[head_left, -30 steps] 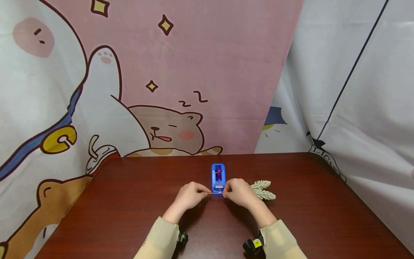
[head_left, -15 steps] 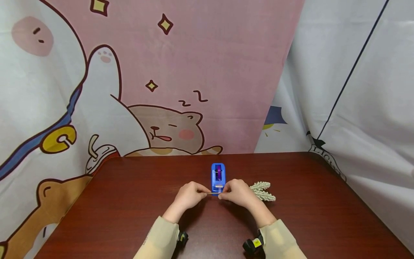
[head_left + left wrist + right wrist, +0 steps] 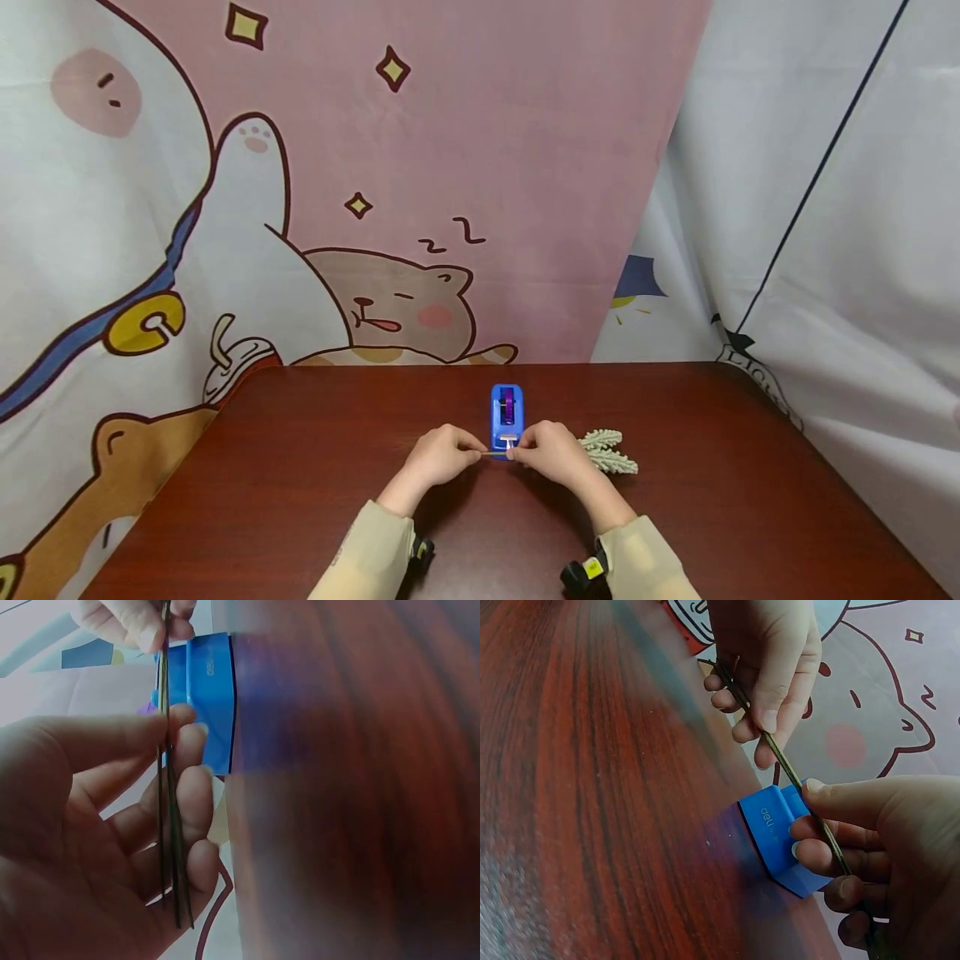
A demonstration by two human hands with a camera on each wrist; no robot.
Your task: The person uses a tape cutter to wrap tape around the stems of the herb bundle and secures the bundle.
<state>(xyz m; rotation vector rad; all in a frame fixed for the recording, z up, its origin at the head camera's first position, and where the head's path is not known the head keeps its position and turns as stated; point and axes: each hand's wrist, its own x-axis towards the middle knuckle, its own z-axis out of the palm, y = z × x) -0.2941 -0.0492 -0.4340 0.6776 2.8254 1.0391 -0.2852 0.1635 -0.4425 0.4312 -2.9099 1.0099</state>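
Level over the near end of a blue tape dispenser is a thin bundle of dark green stems. My left hand pinches it between thumb and fingers, and loose stem ends spread across its palm in the left wrist view. A short way along, my right hand grips the same bundle with thumb and curled fingers. Pale cream, bumpy flower spikes stick out past the right hand. In the right wrist view the stems run slanting from one hand to the other.
The dispenser carries a purple roll and stands on a dark red-brown table. Behind the table hangs a pink and white cartoon-printed cloth, with a white cloth along the right side.
My right hand has slid slightly left along the stems, closer to the left hand. The left hand stays nearly where it was. The head view has tilted a little.
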